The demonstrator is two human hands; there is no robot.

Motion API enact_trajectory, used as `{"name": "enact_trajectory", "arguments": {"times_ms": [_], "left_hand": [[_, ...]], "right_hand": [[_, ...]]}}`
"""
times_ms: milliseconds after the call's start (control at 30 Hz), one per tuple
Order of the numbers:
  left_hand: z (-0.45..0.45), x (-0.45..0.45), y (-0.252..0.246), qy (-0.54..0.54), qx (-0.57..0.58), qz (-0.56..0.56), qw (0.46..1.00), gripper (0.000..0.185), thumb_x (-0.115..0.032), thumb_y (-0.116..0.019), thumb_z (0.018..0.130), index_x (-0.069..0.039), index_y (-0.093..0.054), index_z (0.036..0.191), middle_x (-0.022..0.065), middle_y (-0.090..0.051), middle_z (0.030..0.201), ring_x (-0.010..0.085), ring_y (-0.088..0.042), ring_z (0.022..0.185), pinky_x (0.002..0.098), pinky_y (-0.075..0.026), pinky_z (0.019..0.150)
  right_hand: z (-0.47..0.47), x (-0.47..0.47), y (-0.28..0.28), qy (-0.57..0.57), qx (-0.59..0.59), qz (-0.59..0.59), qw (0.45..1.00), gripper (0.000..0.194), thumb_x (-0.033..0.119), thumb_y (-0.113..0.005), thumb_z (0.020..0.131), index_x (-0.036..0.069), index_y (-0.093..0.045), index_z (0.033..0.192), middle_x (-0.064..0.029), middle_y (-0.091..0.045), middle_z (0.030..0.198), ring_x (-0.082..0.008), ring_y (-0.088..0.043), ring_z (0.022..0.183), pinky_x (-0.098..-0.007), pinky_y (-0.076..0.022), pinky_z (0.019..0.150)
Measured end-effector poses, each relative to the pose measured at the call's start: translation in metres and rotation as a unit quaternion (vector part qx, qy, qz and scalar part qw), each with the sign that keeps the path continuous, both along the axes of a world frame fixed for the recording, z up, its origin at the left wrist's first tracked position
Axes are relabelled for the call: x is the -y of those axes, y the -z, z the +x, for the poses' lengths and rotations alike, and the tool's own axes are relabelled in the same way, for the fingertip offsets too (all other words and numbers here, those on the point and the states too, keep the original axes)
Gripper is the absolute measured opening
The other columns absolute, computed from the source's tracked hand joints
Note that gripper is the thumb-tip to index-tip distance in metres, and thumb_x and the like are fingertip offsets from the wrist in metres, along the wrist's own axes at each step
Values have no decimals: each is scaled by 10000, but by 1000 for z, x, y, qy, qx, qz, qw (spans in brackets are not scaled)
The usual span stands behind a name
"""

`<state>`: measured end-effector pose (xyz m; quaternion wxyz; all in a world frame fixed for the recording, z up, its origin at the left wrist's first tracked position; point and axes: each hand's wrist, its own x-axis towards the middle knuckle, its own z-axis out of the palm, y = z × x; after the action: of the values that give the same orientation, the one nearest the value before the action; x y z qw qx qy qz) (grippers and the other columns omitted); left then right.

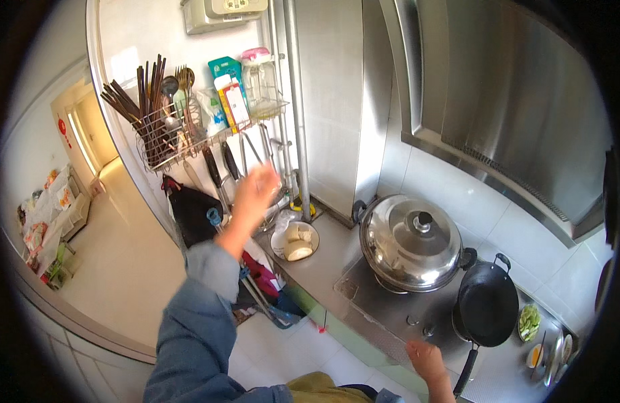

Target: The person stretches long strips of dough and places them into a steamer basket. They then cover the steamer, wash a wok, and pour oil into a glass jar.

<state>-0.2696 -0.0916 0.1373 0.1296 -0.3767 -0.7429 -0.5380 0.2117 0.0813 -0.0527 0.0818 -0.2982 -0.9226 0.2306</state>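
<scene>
My left hand (259, 185) is raised at the wall, in front of the utensils hanging under the wire rack (209, 141). It is blurred, and whether its fingers hold something cannot be made out. Near it hang dark-handled kitchen tools (213, 166). My right hand (425, 356) is curled over the front of the gas stove (390, 315), with nothing visible in it. To its right is the black wok (489, 307), its long handle (466, 373) pointing towards me. A large lidded steel pot (411, 242) stands on the far burner.
On the counter sits a bowl (277, 247) holding pale chunks of food. Beyond the wok are a plate of sliced green vegetables (529, 322) and a small bowl with yellow liquid (534, 355). A steel range hood (491, 166) overhangs the stove. Chopsticks (149, 95) fill the rack's left end.
</scene>
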Motion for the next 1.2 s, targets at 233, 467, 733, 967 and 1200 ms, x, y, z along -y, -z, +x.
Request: {"name": "enact_trajectory", "arguments": {"times_ms": [233,467,733,967,1200], "left_hand": [[-147,-75,-132,-234,-161,68,956,559,-290,-683,802,89,-523,1179,255,-605,1099,380,-562,1063,404,-451,907],[-180,-111,-163,-395,-161,104,899,420,-289,-734,759,31,-568,974,230,-604,1015,381,-569,967,446,-454,870],[-219,-119,-156,-326,6,144,934,463,-381,-614,862,62,-560,987,229,-636,930,367,-606,938,443,-451,868],[-182,-95,-156,-147,-77,267,949,310,-302,-580,919,-13,-488,854,106,-563,799,234,-523,757,356,-429,746],[-57,-40,-139,265,106,332,899,152,-199,-520,962,-69,-478,896,-17,-403,753,103,-355,672,270,-326,647]], "right_hand": [[6,11,-2,5,-20,-32,999,278,339,-525,917,88,-622,985,-202,-636,904,-407,-607,806,-485,-477,664],[3,-7,-11,67,-34,-49,996,216,268,-547,909,65,-620,891,-205,-618,805,-403,-602,736,-479,-461,610],[-23,-24,-6,24,-40,14,999,150,174,-553,892,56,-640,927,-190,-631,799,-377,-612,716,-456,-487,598],[-66,-3,-12,11,-73,7,997,176,196,-600,857,46,-644,937,-211,-634,890,-383,-618,768,-451,-499,653],[-147,38,-59,-40,-178,-135,974,268,178,-658,866,31,-639,1089,-126,-679,841,-252,-667,746,-322,-528,702]]}}
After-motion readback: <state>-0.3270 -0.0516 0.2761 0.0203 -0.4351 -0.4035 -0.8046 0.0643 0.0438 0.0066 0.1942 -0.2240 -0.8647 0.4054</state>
